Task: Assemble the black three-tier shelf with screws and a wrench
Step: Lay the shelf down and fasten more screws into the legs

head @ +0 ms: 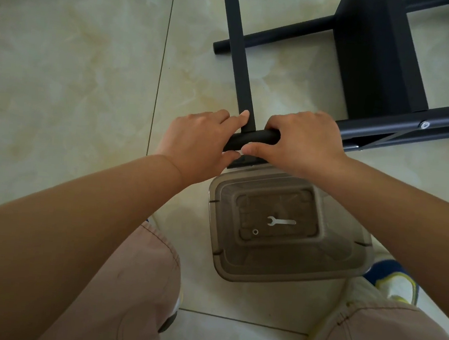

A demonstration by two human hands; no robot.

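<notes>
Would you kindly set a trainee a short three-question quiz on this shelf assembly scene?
1. True or false: the wrench lies in the clear plastic bin.
2. Which hands hold the black tube? A) left hand only B) right hand only C) both
3. Fill in: beside the wrench lies a small metal ____.

Key: 1 true; 2 C; 3 ring.
</notes>
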